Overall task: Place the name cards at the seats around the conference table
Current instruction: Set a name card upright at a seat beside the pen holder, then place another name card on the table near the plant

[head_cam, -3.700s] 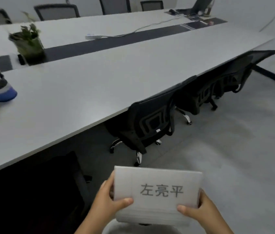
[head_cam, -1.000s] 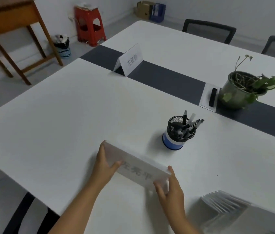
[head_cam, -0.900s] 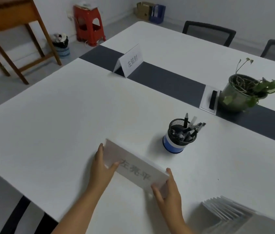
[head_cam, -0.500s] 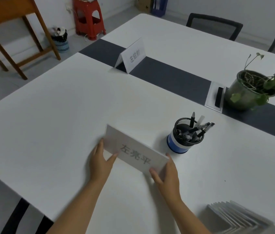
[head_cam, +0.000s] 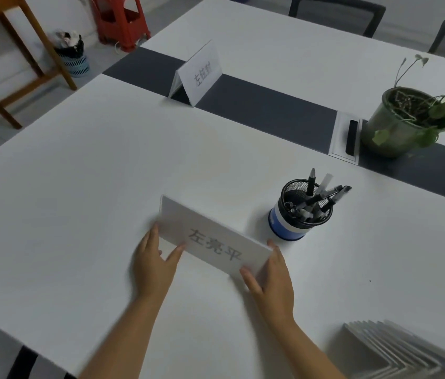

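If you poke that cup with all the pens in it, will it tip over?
Probably not from a gentle poke: the pen cup looks squat with a wide blue base. A hard shove near the rim might tip it, since the pens lean out over one side.

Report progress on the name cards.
Done: one card stands on the dark strip at the table's end. In hand: both hands, left and right, hold a second card by its ends beside the pen cup. Left: the stack near the table's edge.

Both forearms are bare, with no sleeves, rings or watch.
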